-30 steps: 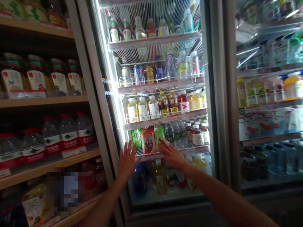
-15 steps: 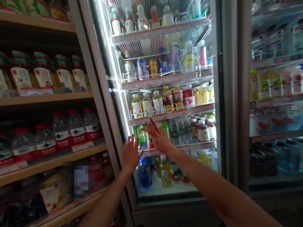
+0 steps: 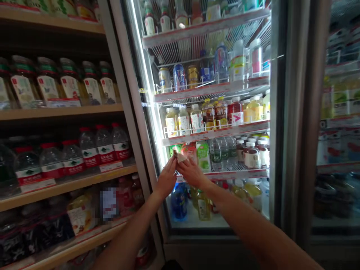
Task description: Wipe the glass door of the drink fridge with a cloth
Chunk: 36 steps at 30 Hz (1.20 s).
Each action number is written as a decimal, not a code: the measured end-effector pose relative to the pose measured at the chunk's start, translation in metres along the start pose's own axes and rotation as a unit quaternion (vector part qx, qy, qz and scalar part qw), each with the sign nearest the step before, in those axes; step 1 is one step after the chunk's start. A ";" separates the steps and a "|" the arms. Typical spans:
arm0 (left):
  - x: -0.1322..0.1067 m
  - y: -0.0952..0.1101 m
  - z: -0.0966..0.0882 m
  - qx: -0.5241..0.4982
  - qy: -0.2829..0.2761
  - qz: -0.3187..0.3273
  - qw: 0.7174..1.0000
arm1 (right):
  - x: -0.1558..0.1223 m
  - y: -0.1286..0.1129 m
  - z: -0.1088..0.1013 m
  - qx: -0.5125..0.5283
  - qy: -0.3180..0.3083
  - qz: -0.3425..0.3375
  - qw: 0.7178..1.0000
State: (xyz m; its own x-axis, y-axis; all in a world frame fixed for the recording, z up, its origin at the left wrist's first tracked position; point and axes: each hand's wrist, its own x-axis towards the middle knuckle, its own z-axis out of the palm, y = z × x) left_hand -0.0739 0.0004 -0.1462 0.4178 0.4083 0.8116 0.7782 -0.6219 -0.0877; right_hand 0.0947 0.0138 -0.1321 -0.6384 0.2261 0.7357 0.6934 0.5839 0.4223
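In front of the lit fridge, my two hands meet at the lower middle shelf. My right hand (image 3: 193, 173) is closed around a small pale, crumpled cloth (image 3: 181, 156) with brownish patches. My left hand (image 3: 167, 177) has its fingers together, and their tips pinch at the cloth's left end; the exact grip is partly hidden. Just behind the hands are a green pack (image 3: 175, 148), a red pack (image 3: 189, 150) and a green-and-white pack (image 3: 203, 155). The shelf's front edge (image 3: 236, 174) runs level with my right hand.
Clear water bottles (image 3: 216, 153) and brown bottles with white caps (image 3: 251, 154) stand right of the hands. A blue bottle (image 3: 179, 202) is below. Left, wooden shelves (image 3: 70, 187) hold red-capped water bottles (image 3: 91, 148). The metal fridge frame (image 3: 296, 123) rises at the right.
My left hand has moved up and right from an open, spread pose to meet the cloth. My right hand has lowered slightly, its fingers drawn in. The view has shifted left.
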 end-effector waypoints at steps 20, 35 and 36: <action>0.025 0.045 -0.011 -0.612 0.088 -0.463 0.635 | 0.009 -0.021 0.000 0.180 0.106 0.159 0.965; 0.047 0.042 -0.028 -0.691 0.137 -0.451 0.548 | 0.013 -0.027 -0.017 0.181 0.066 0.165 0.967; 0.055 0.042 -0.034 -0.697 0.136 -0.442 0.548 | 0.015 -0.027 -0.018 0.165 0.074 0.146 0.973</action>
State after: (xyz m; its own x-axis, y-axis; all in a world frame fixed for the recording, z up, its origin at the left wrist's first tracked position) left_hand -0.0341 -0.0262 -0.0851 -0.0662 0.9648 0.2546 -0.5744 -0.2455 0.7809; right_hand 0.0722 -0.0126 -0.1228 -0.3583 0.3196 0.8772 0.6773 0.7357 0.0086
